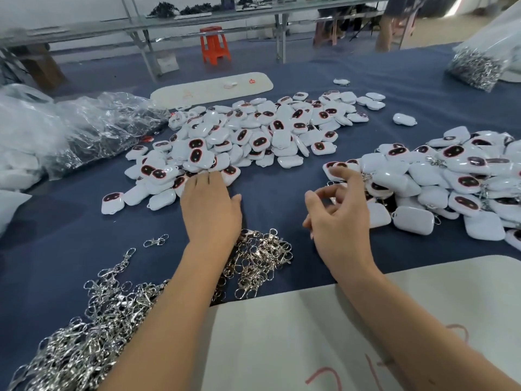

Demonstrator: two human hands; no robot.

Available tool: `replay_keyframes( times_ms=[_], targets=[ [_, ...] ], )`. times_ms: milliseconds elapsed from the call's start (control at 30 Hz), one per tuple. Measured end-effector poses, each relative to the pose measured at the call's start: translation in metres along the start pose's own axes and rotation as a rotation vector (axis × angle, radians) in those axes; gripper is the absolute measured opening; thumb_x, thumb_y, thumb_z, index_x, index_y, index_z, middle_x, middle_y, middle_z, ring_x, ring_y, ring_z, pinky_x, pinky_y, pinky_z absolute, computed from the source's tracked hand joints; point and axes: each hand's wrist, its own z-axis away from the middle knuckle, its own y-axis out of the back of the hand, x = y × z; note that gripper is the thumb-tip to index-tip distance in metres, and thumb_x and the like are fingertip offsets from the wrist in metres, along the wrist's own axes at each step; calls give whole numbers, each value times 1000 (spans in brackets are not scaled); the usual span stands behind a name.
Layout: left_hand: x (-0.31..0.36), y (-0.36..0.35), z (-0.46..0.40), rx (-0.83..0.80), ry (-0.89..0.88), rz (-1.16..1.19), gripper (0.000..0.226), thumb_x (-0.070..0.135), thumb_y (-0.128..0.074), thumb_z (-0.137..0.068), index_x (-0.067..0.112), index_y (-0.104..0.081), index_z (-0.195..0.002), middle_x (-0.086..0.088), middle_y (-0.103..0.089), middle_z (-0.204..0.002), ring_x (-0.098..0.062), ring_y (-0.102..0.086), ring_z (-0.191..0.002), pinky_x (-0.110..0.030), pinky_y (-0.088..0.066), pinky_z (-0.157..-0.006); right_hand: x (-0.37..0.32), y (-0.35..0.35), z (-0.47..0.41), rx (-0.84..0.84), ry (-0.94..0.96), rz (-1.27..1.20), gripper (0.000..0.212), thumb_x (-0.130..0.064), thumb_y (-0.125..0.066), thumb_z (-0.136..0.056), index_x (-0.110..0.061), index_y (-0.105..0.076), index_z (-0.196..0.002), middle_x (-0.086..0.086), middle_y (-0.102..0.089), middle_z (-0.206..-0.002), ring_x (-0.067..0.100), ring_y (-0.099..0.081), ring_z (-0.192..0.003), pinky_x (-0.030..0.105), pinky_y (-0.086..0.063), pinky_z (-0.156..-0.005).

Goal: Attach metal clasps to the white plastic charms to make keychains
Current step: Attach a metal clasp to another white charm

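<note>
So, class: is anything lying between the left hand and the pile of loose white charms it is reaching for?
Nothing visible does. The left hand lies flat on the blue cloth with its fingertips already at the near edge of the loose charm pile. The metal clasps lie behind it, by the wrist.

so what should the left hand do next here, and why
Probably curl its fingers round one charm at the near edge of the middle charm pile and lift it out. The left hand lies flat with fingertips already on those charms, the right hand seems to hold nothing, and loose clasps lie just below.
</note>
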Motion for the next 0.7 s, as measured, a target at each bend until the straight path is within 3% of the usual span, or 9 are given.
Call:
replay_keyframes(
  times_ms=[67,133,267,433,567,633,700],
  targets=[
    [5,2,5,48,-33,52,20,25,-61,-99,11,-64,-114,-9,-63,-117,-31,-55,-113,-42,-43,-90,0,-1,0,-61,30,82,22,-19,-68,-98,-27,-60,-117,-6,-65,-87,22,-68,-65,44,-57,-62],
    [12,4,11,48,-74,178,13,25,-62,-99,16,-72,-98,-4,-68,-99,-27,-60,-98,-39,-45,-79,-1,-2,1,-134,73,150,16,-20,-70,-97,-27,-66,-111,-7,-66,-85,21,-67,-71,45,-59,-73],
    [31,10,28,28,-116,611,13,37,-71,-93,27,-79,-87,9,-71,-78,-8,-61,-77,-25,-45,-70,0,-4,3,-213,160,263,28,-18,-73,-95,-25,-67,-121,-8,-69,-95,13,-62,-70,32,-53,-71],
    [36,5,42,-56,58,1043,6,27,-83,-84,26,-78,-85,9,-75,-74,-10,-72,-71,-18,-53,-63,-2,-3,2,-298,153,180,26,-18,-68,-99,-27,-67,-123,-11,-71,-96,11,-66,-74,32,-55,-70],
    [27,3,44,-5,51,950,12,39,-78,-89,28,-75,-85,11,-74,-76,-7,-70,-75,-20,-51,-68,0,-3,2,-284,166,198,45,-15,-68,-99,-27,-58,-141,-14,-67,-95,12,-65,-79,24,-54,-73],
    [21,3,43,-34,-7,722,26,57,-73,-86,31,-70,-87,12,-70,-80,-9,-64,-83,-26,-49,-72,1,-3,1,-226,117,179,46,-16,-61,-101,-27,-55,-145,-11,-64,-98,13,-63,-82,30,-55,-77],
    [19,5,44,-158,-107,443,40,70,-72,-77,34,-61,-91,14,-61,-85,-11,-53,-91,-30,-45,-75,-1,-3,0,-210,10,88,38,-24,-54,-97,-29,-64,-133,-7,-66,-95,15,-60,-79,40,-54,-73]
  ],
)
